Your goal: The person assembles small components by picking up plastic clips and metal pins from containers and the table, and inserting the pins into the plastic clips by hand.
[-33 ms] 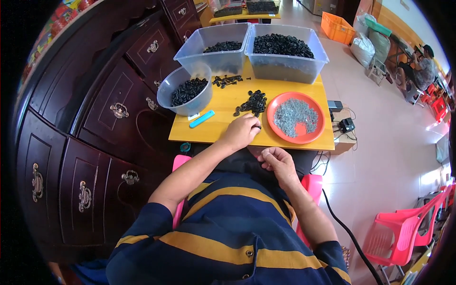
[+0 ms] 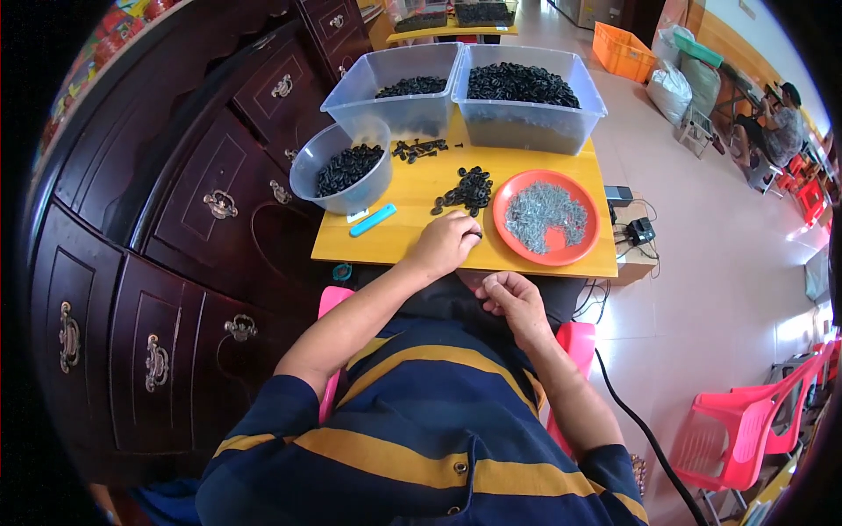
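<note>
Over the table's front edge my left hand (image 2: 444, 242) is closed, with a small black part (image 2: 474, 234) showing at its fingertips. Lower and to the right, just off the edge, my right hand (image 2: 513, 301) is pinched; whatever its fingertips hold is too small to make out. A loose pile of small round black parts (image 2: 472, 188) lies beyond my left hand. To the right of that pile sits a red plate (image 2: 593, 239) heaped with small silvery metal pins (image 2: 537, 210).
Two clear tubs of black parts (image 2: 526, 131) stand at the table's back. A round clear tub (image 2: 309, 188) and a blue-handled tool (image 2: 374, 220) are at left. Dark wooden drawers (image 2: 175, 219) border the left. Pink chairs (image 2: 737, 421) and a seated person (image 2: 776, 131) are to the right.
</note>
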Available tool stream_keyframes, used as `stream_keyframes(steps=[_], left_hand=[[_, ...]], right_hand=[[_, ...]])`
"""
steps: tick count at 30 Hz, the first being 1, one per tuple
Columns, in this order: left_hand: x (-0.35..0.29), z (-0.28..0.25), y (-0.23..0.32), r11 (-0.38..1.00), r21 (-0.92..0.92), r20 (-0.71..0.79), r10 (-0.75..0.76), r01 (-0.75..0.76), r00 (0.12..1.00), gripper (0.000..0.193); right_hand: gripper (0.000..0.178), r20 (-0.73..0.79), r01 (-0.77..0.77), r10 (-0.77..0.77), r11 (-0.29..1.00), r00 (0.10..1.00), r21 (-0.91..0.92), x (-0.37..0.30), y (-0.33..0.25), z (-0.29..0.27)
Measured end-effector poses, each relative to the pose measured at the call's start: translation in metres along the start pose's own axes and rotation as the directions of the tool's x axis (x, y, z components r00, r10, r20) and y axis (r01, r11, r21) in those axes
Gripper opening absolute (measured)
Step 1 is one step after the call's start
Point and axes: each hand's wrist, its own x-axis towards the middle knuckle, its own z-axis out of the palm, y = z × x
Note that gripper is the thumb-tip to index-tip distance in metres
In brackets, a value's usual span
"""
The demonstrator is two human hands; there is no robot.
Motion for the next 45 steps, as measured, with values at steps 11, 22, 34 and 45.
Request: stream_keyframes(steps=[11,22,34,45], left_hand=[[0.007,-0.007,-0.001,0.956,-0.179,0.049,-0.225,0.23,0.973,0.014],[0.01,-0.006,-0.013,0.956,-0.169,-0.065,-0.254,0.241,0.965,0.013],[-0.017,-0.017,0.041,0.602,-0.655,0.391,-0.247,0.457,0.886,0.007],[0.003,-0.021,0.048,0.684,-0.603,0.438,-0.148,0.411,0.887,0.007]], right_hand=[[0.013,-0.01,-0.001,0.001,1.0,1.0,-0.017,0.0,-0.001,0.0],[0.013,-0.006,0.009,-0.009,1.0,1.0,-0.008,0.002,0.002,-0.001],[0.017,-0.104,0.099,-0.084,0.984,0.991,0.15,0.001,-0.002,0.003],[0.004,-0.142,0.144,-0.116,0.969,0.983,0.2,-0.001,-0.005,-0.003]])
